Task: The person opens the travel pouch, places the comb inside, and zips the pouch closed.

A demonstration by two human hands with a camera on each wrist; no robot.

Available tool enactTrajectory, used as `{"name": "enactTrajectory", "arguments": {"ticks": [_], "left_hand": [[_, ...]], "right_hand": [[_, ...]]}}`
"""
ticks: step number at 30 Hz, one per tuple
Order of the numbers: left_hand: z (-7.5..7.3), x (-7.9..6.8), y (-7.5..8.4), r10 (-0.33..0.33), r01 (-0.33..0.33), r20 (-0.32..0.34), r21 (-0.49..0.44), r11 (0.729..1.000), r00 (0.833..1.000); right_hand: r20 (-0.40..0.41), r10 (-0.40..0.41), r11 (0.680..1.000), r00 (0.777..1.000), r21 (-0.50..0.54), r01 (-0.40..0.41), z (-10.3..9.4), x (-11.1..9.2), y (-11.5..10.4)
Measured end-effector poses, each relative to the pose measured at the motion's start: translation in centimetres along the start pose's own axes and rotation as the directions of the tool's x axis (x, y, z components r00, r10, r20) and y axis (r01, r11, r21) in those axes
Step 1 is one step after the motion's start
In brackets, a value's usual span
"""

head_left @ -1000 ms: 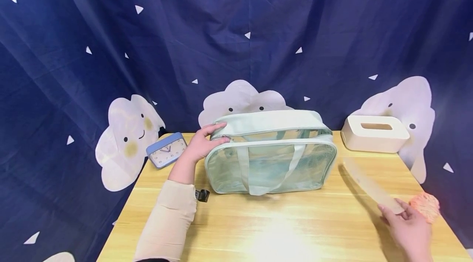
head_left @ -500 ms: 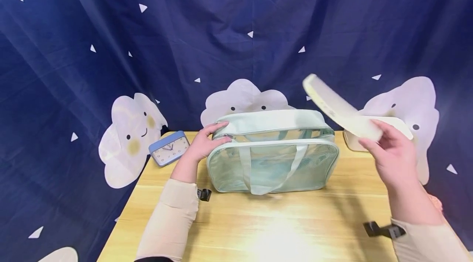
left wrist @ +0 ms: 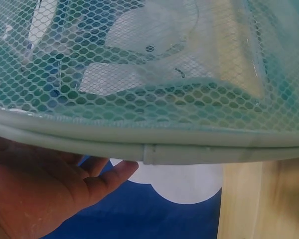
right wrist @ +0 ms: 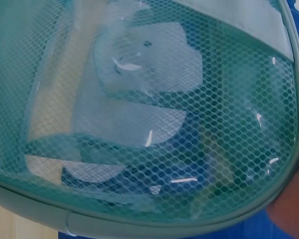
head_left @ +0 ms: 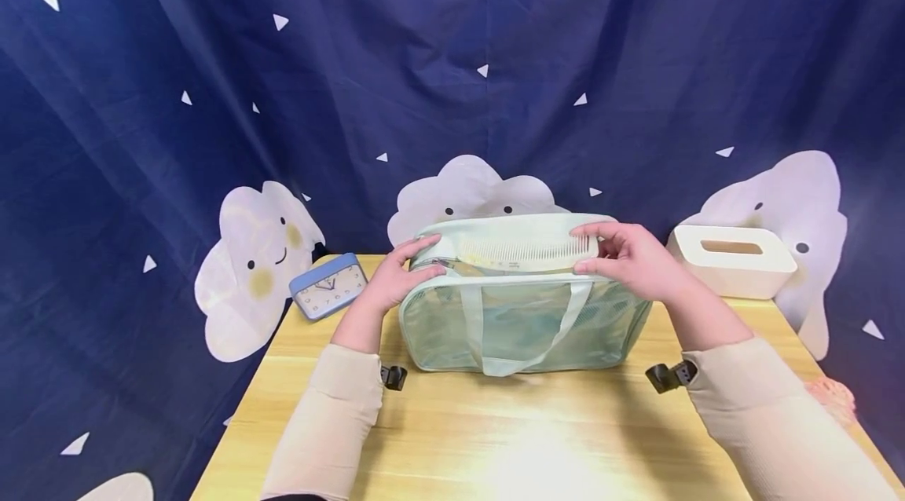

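A pale green see-through zip bag [head_left: 431,336] stands upright on the table, its top zip opening facing up and a strap loop hanging over its front. My left hand [head_left: 392,277] holds the bag's top left corner, index finger on the back rim and thumb on the front rim. In the left wrist view, fingers [left wrist: 109,184] show beside the mesh-panel edge. My right hand [head_left: 636,261] pinches one end of a cream comb [head_left: 523,254] that lies lengthwise along the opening, teeth upward. The bag's edge hides most of that hand in the right wrist view.
A blue and white clock [head_left: 328,287] leans at the back left of the wooden table [head_left: 452,422]. A white tissue box [head_left: 731,261] stands at the back right. Something pink and ruffled [head_left: 833,399] sits at the right edge, partly behind the right sleeve. A dark blue curtain [head_left: 495,108] hangs behind.
My right hand has lifted the comb from the right side of the table and carried it left, over to the bag's opening. The left hand has stayed on the bag's corner.
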State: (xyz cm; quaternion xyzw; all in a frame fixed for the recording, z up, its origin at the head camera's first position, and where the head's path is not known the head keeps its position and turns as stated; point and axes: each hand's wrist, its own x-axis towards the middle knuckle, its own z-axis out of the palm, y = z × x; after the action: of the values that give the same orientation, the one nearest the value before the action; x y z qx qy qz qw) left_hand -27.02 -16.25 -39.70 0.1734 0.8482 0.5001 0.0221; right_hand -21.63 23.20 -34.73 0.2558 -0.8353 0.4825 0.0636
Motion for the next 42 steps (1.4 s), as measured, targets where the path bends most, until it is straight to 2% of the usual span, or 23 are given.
{"name": "enactTrajectory", "arguments": {"ticks": [4,11,16,22,26,32,42], "left_hand": [[-0.1,-0.1,0.0,0.012,-0.012,-0.01,0.001,1.0,1.0],[0.1,-0.4,0.1,-0.013,0.013,-0.008,0.006,1.0,1.0],[0.2,-0.3,0.0,-0.002,0.003,-0.022,0.021,1.0,1.0],[0.2,-0.1,-0.2,-0.067,0.068,-0.027,0.017,0.998,0.997],[0.1,-0.2,0.0,-0.089,0.089,-0.02,0.026,0.996,0.996],[0.0,-0.4,0.4,-0.09,0.09,-0.009,0.027,0.996,0.996],[0.2,-0.6,0.3,-0.087,0.087,-0.011,-0.001,0.996,0.996]], "right_hand": [[0.066,0.038,0.997,0.997,-0.062,-0.034,-0.2,0.5,-0.1],[0.139,0.146,0.986,0.979,-0.098,-0.133,-0.4,1.1,0.0],[0.182,0.154,0.985,0.971,-0.106,-0.137,-0.7,1.0,0.0],[0.254,0.176,0.983,0.951,-0.099,-0.155,-1.2,0.6,0.1],[0.242,0.152,0.987,0.958,-0.078,-0.137,-1.3,0.5,0.3],[0.161,0.128,0.99,0.979,-0.083,-0.115,-1.0,0.7,0.3],[0.159,0.132,0.988,0.978,-0.095,-0.118,-0.6,0.9,-0.2]]}}
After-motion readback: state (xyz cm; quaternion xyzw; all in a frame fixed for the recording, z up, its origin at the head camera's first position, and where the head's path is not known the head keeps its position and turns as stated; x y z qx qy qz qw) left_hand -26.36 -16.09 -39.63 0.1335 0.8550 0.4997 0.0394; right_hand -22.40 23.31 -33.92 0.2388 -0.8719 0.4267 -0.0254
